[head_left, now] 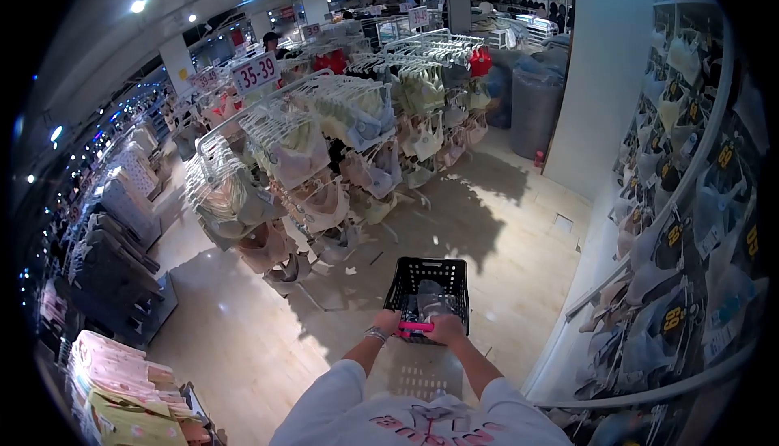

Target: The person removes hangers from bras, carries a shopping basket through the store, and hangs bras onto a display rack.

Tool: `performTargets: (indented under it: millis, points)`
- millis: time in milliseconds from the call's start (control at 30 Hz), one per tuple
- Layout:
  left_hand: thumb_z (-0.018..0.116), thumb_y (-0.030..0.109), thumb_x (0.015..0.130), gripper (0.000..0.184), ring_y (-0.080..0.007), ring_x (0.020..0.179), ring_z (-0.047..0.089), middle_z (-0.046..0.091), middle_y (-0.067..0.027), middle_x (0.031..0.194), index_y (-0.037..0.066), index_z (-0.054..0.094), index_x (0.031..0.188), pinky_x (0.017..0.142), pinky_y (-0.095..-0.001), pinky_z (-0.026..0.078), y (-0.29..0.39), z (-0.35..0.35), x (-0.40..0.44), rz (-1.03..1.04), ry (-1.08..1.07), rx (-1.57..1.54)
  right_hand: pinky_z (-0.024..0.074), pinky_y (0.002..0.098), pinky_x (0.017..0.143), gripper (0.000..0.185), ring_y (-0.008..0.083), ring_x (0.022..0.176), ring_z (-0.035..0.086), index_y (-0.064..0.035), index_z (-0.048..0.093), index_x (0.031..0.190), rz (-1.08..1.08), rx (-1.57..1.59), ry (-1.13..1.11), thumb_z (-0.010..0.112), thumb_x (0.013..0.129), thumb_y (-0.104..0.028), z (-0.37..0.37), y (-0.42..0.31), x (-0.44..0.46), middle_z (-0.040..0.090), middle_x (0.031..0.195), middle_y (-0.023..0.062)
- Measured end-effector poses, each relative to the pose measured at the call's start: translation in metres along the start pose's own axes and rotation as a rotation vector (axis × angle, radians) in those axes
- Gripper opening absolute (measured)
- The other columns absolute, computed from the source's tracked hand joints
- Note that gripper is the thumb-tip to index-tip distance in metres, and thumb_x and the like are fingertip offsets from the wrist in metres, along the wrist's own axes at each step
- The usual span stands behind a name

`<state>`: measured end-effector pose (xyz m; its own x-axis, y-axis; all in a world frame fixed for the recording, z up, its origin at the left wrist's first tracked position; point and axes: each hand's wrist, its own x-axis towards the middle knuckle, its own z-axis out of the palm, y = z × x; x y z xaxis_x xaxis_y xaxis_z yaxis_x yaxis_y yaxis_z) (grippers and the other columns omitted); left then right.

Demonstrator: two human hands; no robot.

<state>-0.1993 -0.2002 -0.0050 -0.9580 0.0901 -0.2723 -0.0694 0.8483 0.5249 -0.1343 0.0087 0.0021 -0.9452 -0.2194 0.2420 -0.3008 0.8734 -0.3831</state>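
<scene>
Both my hands are closed around the pink handle (417, 327) of a black shopping basket (431, 264) in front of me. My left hand (387, 321), with a bracelet at the wrist, grips the handle's left end. On the right end sits my right hand (445, 329). Inside the basket lies a clear plastic-wrapped item (434, 296); what it contains I cannot make out. The basket has a perforated rim and stands low over the floor.
Racks of hanging bras (300, 146) stand ahead, under a 35-39 price sign (256, 73). More bras (665, 243) hang along the right wall. Folded pink garments (122, 365) are at lower left. A grey bin (535, 113) stands beside the white pillar (596, 81). Pale floor (487, 267) runs between.
</scene>
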Motion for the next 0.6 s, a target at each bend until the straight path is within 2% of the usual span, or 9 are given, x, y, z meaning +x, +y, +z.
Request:
performTargets:
  millis: [100,200,233,367,600]
  points:
    - [0.04,0.038,0.088,0.048,-0.0429,0.084,0.061,0.064,-0.0258,0.085,-0.002,0.066,0.079,0.079,-0.0485,0.048,0.006,0.014,0.011,-0.045,-0.027,0.025,0.0522,0.041,0.06,0.039,0.0286,0.064,0.064,-0.0114,0.066,0.069,-0.021,-0.001,-0.057,0.073,0.06,-0.049,-0.009,0.022,0.013,0.065,0.067,0.0097]
    - [0.04,0.039,0.088,0.05,-0.0435,0.085,0.061,0.064,-0.0267,0.084,-0.002,0.066,0.076,0.079,-0.0485,0.048,0.007,0.024,0.028,-0.119,-0.053,-0.076,0.0523,0.0408,0.06,0.041,0.0291,0.064,0.064,-0.0109,0.065,0.069,-0.044,0.049,-0.071,0.073,0.06,-0.05,-0.017,0.036,0.026,0.065,0.067,0.0097]
    - [0.04,0.039,0.088,0.05,-0.0436,0.086,0.061,0.063,-0.0274,0.085,-0.002,0.066,0.076,0.081,-0.0484,0.048,0.008,0.024,0.033,-0.072,-0.072,-0.051,0.0523,0.0409,0.06,0.041,0.0292,0.064,0.064,-0.0107,0.065,0.069,-0.064,0.033,-0.071,0.073,0.06,-0.05,-0.016,0.041,0.03,0.065,0.067,0.0097]
    - [0.042,0.04,0.088,0.05,-0.0439,0.086,0.061,0.063,-0.0273,0.085,-0.002,0.066,0.077,0.082,-0.0477,0.048,0.038,0.0,0.033,-0.122,-0.013,-0.025,0.0521,0.0413,0.06,0.042,0.0291,0.064,0.064,-0.0105,0.065,0.069,-0.096,0.042,-0.061,0.073,0.06,-0.051,-0.016,0.056,0.056,0.064,0.066,0.0098]
    - [0.043,0.041,0.086,0.049,-0.0421,0.083,0.062,0.063,-0.0267,0.082,-0.001,0.067,0.078,0.08,-0.0471,0.049,0.037,0.002,0.082,-0.147,0.056,-0.153,0.0517,0.04,0.055,0.035,0.0286,0.061,0.064,-0.0121,0.064,0.066,-0.136,0.094,-0.012,0.073,0.06,-0.046,0.002,0.08,0.097,0.064,0.065,0.0086]
